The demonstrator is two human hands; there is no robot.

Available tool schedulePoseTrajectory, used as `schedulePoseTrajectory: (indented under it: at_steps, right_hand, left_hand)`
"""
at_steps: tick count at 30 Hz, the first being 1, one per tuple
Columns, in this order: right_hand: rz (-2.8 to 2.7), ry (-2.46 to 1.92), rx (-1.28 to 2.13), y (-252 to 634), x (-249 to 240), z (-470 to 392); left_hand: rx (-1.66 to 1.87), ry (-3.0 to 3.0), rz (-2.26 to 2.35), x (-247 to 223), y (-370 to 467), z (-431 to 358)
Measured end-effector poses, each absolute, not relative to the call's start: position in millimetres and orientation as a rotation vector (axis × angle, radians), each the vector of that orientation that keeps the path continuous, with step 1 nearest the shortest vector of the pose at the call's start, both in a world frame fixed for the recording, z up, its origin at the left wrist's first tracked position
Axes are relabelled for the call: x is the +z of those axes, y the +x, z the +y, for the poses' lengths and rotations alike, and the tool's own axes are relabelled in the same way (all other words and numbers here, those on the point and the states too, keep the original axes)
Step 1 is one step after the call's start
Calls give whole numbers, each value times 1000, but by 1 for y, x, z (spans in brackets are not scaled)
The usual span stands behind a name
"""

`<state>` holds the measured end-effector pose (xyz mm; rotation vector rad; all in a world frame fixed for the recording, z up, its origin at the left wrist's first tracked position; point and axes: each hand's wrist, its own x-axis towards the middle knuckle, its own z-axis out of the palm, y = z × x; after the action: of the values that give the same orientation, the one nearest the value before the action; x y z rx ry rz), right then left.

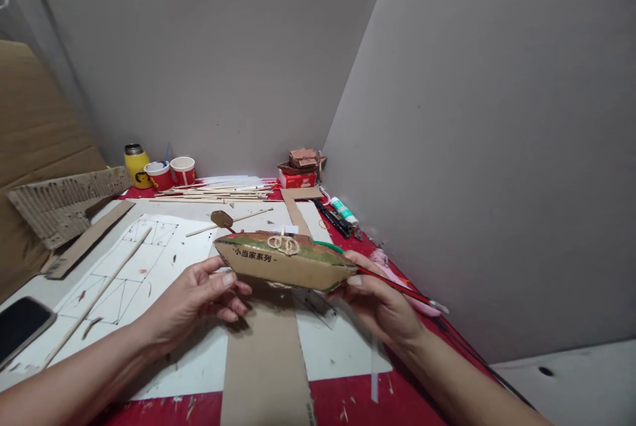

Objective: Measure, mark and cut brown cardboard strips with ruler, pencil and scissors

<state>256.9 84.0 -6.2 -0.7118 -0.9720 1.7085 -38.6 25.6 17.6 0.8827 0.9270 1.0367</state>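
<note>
A cardboard model boat is held level in front of me. Its side carries printed characters, its upper edge is painted green and brown, and cream string loops hang there. A small brown oval piece on a stick shows at its left end. My right hand grips the boat's right tip between thumb and fingers. A thin red-and-black stick runs out past that hand; whether it is held is unclear. My left hand has its thumb and forefinger around the left tip, its other fingers loosely curled below.
A cardboard strip lies beneath the boat on white paper with drawn lines. Wooden sticks, paper cups, a yellow bottle and another small boat stand behind. A phone lies left; a glue tube right.
</note>
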Motion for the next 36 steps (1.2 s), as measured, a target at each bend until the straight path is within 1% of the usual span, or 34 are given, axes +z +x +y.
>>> schedulePoseTrajectory:
  at_steps: [10, 14, 22, 26, 28, 30, 34, 36]
  right_hand:
    - [-1090, -638, 1651, 255, -5, 80]
    - [-1102, -671, 1624, 254, -6, 80]
    - [-1087, -651, 1738, 255, -5, 81]
    - [-1068, -704, 1683, 256, -1, 84]
    - [-1078, -746, 1572, 261, 1, 87]
    - [-1149, -814, 1373, 268, 3, 92]
    - [-1539, -1105, 713, 286, 4, 103]
    - [-1691, -1200, 485, 292, 2, 110]
  left_hand:
    - [1046, 801, 935, 15, -39, 30]
    - [1045, 802, 928, 13, -38, 31]
    - [1042, 805, 942, 12, -39, 31]
    - [1031, 801, 966, 13, -39, 32]
    - [1027, 797, 997, 13, -39, 32]
    - [1022, 809, 1029, 13, -39, 32]
    - [1004, 872, 1043, 8, -41, 31]
    - [992, 907, 1032, 4, -41, 31]
